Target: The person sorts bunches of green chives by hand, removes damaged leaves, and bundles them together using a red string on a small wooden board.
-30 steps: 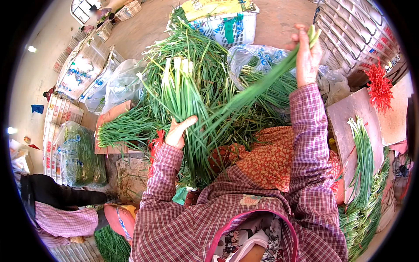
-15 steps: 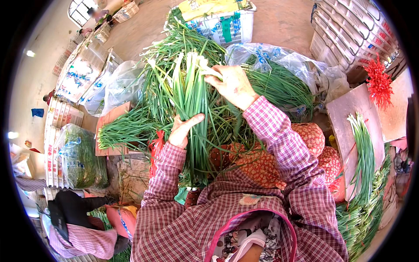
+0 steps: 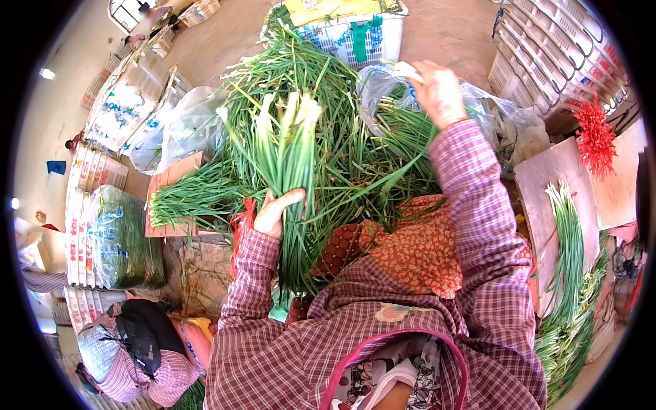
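Note:
My left hand (image 3: pixel 277 210) is closed around a bunch of garlic chives (image 3: pixel 294 147), held upright with the pale ends at the top and the green leaves hanging toward my lap. Raised to the right, my right hand (image 3: pixel 436 90) pinches the pale end of a few chive stalks (image 3: pixel 407 71); their leaves seem to trail below it, partly hidden by the hand. Beyond the bunch lies a large loose heap of chives (image 3: pixel 301 65). More chives (image 3: pixel 403 133) lie in a clear plastic bag (image 3: pixel 372 85) beneath my right hand.
Red ties (image 3: pixel 242 222) hang beside my left wrist, and another red bundle of ties (image 3: pixel 594 133) is at the right. A board (image 3: pixel 540 178) there carries a small chive bunch (image 3: pixel 566 239). Far ahead stands a white basket (image 3: pixel 383 41); stacked crates (image 3: pixel 547 58) are at right. A person (image 3: pixel 137 348) bends at lower left.
My right hand has moved away from the bunch, up and to the right, taking a few stalks along. The left hand still holds the bunch, slightly lower. The person at lower left has leaned into view.

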Tool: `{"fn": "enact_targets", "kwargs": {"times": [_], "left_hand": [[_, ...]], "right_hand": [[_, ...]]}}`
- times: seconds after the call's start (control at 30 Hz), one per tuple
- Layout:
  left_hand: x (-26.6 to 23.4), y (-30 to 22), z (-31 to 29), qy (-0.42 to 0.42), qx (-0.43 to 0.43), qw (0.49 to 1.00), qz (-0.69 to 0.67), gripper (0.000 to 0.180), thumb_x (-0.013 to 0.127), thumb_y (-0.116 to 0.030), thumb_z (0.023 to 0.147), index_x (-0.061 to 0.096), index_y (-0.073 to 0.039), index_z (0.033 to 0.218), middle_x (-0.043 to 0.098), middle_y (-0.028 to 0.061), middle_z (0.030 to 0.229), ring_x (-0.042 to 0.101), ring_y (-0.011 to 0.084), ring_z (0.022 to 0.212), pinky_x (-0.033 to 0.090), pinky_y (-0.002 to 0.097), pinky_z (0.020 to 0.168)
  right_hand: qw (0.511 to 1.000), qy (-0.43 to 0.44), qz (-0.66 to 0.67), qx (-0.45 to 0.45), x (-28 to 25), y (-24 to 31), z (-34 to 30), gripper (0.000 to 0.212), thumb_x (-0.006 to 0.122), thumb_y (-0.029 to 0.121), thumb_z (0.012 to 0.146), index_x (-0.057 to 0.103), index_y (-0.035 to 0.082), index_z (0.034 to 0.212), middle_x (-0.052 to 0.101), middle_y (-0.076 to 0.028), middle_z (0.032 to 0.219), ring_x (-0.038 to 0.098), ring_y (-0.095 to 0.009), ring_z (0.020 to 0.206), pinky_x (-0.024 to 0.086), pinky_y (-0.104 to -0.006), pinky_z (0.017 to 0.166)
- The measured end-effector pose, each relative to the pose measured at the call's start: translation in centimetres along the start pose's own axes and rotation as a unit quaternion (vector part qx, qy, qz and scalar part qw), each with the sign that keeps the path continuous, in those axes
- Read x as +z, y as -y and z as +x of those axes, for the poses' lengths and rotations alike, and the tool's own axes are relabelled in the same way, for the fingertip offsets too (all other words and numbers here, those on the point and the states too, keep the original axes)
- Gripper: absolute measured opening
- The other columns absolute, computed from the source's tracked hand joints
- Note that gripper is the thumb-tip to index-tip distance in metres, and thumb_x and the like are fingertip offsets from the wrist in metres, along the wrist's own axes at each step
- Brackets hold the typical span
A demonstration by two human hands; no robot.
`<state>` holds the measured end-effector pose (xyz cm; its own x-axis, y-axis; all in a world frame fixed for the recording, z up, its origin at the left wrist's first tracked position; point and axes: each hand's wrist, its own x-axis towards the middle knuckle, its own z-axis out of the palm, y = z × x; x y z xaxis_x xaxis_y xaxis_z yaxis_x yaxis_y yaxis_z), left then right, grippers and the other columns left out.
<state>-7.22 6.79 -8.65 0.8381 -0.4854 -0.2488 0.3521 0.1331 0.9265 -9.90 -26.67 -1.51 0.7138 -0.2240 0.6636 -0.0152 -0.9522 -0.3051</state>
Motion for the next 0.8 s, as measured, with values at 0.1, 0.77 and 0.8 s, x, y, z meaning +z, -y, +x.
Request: {"fn": "enact_targets", "kwargs": {"times": [0.1,0.77,0.8], "left_hand": [[-1.7,1.4,0.8,-0.048,-0.017,0.999,0.001,0.037,0.068,-0.013,0.070,0.056,-0.004,0.104,0.062,0.0062,0.083,0.060,0.0160,0.066,0.050,0.0287,0.057],[2.3,-1.0,0.3,0.099,-0.040,0.993,-0.058,0.039,0.059,-0.012,0.077,0.048,-0.001,0.113,0.061,0.0194,0.094,0.062,0.0253,0.081,0.054,0.0356,0.064],[2.2,-1.0,0.4,0.105,-0.043,0.992,-0.063,0.040,0.059,-0.011,0.077,0.047,-0.001,0.114,0.061,0.0192,0.094,0.062,0.0260,0.081,0.054,0.0364,0.063]], "right_hand": [[0.984,0.144,0.006,0.106,-0.7,2.2,0.0,0.031,0.060,0.036,0.078,0.060,0.011,0.095,0.062,-0.008,0.079,0.061,-0.018,0.067,0.050,-0.0310,0.063],[0.912,0.175,0.353,0.112,4.1,11.2,-3.6,0.043,0.068,0.038,0.067,0.055,0.002,0.086,0.061,-0.012,0.075,0.060,-0.023,0.065,0.047,-0.0321,0.063],[0.906,0.174,0.370,0.105,4.4,10.9,-3.7,0.043,0.068,0.038,0.067,0.055,0.002,0.087,0.061,-0.012,0.076,0.060,-0.023,0.066,0.047,-0.0322,0.064]]}}
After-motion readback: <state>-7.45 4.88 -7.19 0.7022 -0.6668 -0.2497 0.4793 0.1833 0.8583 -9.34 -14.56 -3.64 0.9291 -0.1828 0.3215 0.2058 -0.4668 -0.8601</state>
